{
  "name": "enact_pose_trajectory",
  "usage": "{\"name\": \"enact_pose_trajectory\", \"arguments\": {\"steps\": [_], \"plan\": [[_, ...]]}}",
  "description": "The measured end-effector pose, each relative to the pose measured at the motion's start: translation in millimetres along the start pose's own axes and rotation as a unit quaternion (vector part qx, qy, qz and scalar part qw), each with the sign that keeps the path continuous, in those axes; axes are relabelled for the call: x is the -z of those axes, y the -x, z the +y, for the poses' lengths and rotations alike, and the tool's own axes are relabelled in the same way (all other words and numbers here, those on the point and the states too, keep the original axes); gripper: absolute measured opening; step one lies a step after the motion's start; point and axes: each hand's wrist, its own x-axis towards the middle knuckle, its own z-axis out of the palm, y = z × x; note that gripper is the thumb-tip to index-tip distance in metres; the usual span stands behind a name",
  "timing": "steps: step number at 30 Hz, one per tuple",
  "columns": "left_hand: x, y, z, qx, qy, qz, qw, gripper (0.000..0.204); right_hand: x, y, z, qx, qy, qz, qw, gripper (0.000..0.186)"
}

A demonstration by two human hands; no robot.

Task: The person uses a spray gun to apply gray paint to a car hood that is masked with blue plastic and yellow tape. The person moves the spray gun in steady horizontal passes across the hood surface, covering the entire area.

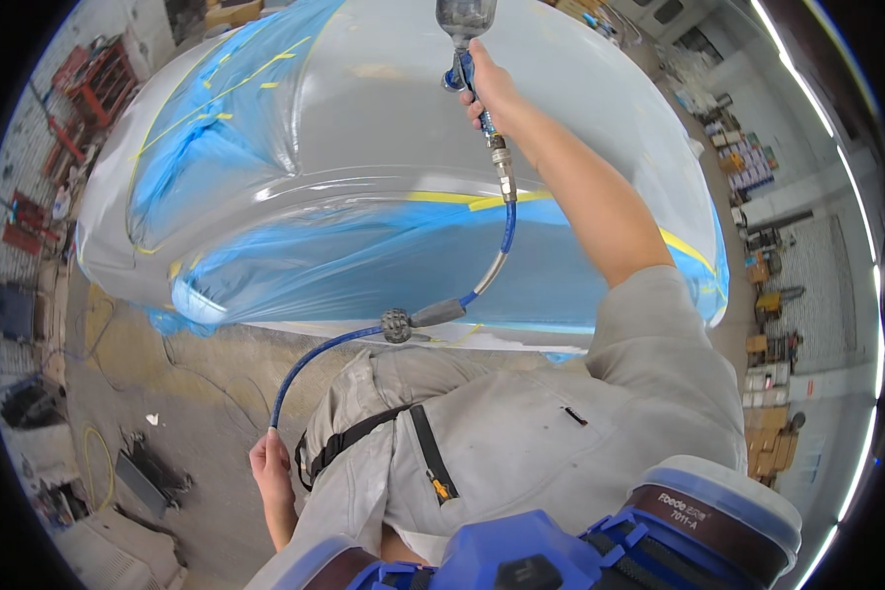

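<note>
My right hand [498, 87] is stretched out over the car body [393, 123], its fingers wrapped round the handle of a spray gun [459, 65]. A dark, translucent cup [465, 18] sits on top of the gun, partly cut off by the upper edge. From the metal coupling [502, 165] under the handle a blue air hose [315, 354] curves down across my front, through a grey sleeve [439, 314] and a dark knobbly ball. At lower left, my left hand [271, 464] is closed on the hose. Blue masking film [364, 265] and yellow tape [441, 198] cover parts of the grey car.
A red tool rack [96, 84] stands at far left. On the floor at lower left lie a dark flat panel [143, 482], a yellow hose [90, 462] and thin cables. Shelved cans and boxes [747, 162] line the right side. A blue respirator [536, 556] blocks the lower edge.
</note>
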Motion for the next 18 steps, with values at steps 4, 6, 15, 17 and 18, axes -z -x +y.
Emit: {"name": "enact_pose_trajectory", "arguments": {"steps": [4,6,15,17,18], "plan": [[-10,-15,14,0.001,-0.034,-0.049,0.998,0.049,53,11,12,0.004,-0.021,0.046,0.999,0.065],[-15,-20,21,0.0,-0.053,-0.067,0.996,0.049,78,16,18,0.002,-0.035,0.067,0.997,0.065],[-44,-35,64,0.019,-0.1,-0.16,0.982,0.047,186,56,42,-0.006,-0.088,0.173,0.981,0.063],[-52,-35,72,0.019,-0.117,-0.173,0.978,0.047,206,67,46,0.001,-0.112,0.172,0.979,0.061],[-55,-36,77,0.019,-0.114,-0.187,0.976,0.046,216,72,48,0.0,-0.12,0.179,0.976,0.061]]}}
